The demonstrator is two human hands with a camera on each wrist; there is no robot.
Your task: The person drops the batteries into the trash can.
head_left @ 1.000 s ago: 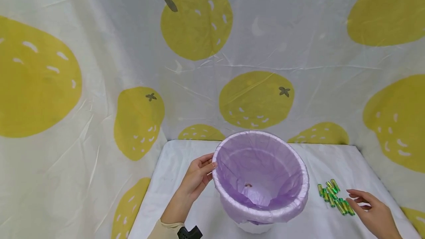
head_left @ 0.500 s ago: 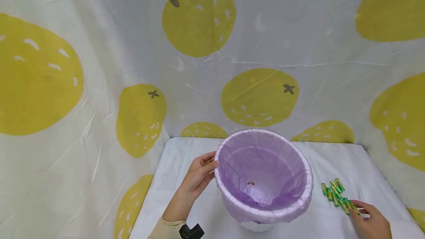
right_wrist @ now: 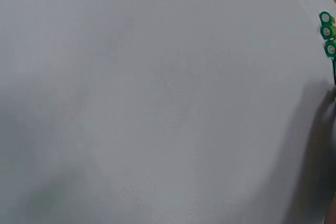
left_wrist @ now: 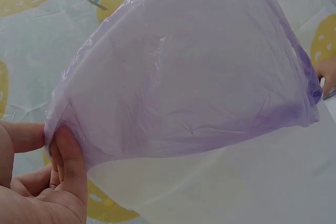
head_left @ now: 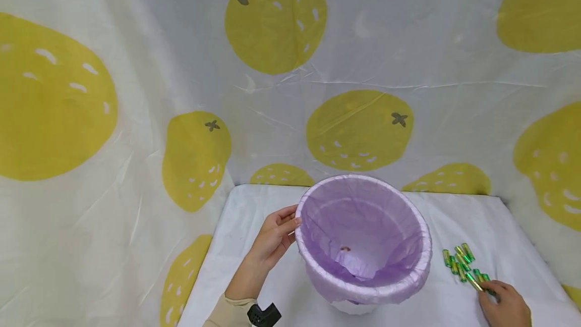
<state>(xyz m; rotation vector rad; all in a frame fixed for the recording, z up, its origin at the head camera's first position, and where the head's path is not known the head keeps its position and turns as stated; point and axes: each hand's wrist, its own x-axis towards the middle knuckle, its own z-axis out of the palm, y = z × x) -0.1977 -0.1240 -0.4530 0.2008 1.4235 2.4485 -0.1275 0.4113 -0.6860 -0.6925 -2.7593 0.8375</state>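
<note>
In the head view a round white bin [head_left: 355,308] wears a purple plastic bag [head_left: 363,294] folded over its rim. My left hand [head_left: 274,238] grips that rim on the left side, thumb outside; the left wrist view shows its fingers [left_wrist: 71,156] pinching the bag's edge. At the right lies a loose cluster of green and gold batteries [head_left: 460,262]. My right hand [head_left: 506,304] pinches the end of one battery [head_left: 473,281] at the near side of the cluster. The right wrist view catches several battery ends [right_wrist: 326,31] at its right edge, with the hand mostly out of frame.
A small reddish-brown spot [head_left: 345,249] shows at the bottom of the lined bin. White cloth covers the table [head_left: 254,197]. Behind and at both sides hangs a pale curtain [head_left: 272,100] printed with yellow fruit.
My right hand has moved down and left to the batteries and taken hold of one, turning it out of its row. The left hand keeps its grip on the rim.
</note>
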